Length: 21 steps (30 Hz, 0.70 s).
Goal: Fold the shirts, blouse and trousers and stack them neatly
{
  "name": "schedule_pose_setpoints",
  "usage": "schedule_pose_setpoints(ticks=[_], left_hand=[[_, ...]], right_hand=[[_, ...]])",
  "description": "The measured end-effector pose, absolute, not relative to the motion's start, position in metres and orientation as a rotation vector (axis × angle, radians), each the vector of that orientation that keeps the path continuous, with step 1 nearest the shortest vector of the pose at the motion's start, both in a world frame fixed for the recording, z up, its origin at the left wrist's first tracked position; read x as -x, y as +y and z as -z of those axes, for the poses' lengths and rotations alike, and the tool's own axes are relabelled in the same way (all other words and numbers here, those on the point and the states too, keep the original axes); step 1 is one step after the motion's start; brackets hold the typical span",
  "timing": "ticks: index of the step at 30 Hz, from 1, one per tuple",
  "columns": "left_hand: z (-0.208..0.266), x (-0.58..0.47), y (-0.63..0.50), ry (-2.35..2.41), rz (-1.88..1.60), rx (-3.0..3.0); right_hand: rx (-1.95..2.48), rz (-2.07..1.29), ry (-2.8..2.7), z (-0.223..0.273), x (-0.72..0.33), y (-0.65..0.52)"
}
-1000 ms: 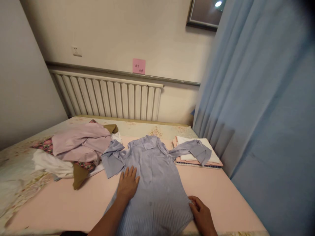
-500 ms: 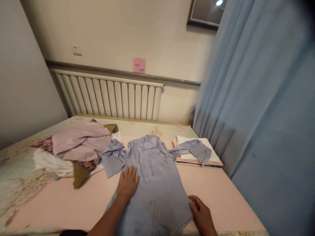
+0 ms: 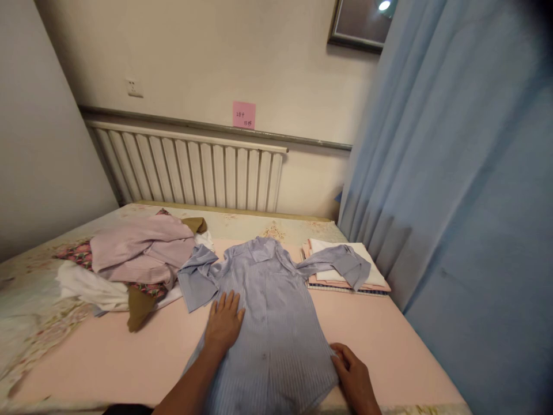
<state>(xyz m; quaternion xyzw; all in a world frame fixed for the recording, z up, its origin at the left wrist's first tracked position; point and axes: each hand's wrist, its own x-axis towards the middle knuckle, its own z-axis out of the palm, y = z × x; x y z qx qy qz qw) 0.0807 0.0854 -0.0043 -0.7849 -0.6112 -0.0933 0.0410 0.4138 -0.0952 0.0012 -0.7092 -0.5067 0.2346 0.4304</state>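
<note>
A blue-grey striped button-up shirt lies spread front up, its collar away from me. My left hand rests flat on the shirt's left side, fingers spread. At the lower right edge, my right hand has its fingers closed on the shirt's side seam near the hem. The left sleeve in view is bent and bunched beside the body. The other sleeve reaches over a stack of folded clothes. The hem's lowest part runs out of view.
To the left lies a loose heap of clothes, mauve, white, olive and patterned. A pink mat covers part of the floral bedspread. Behind stand a radiator and wall; a blue curtain hangs along the right.
</note>
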Motion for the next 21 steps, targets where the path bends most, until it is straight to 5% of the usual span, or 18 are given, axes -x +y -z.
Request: schedule_pose_setpoints(ticks=[21], left_hand=[[0.0069, -0.0810, 0.0864, -1.865, 0.325, 2.411]], right_hand=[[1.759, -0.579, -1.250, -0.0008, -0.4137, -0.0950]])
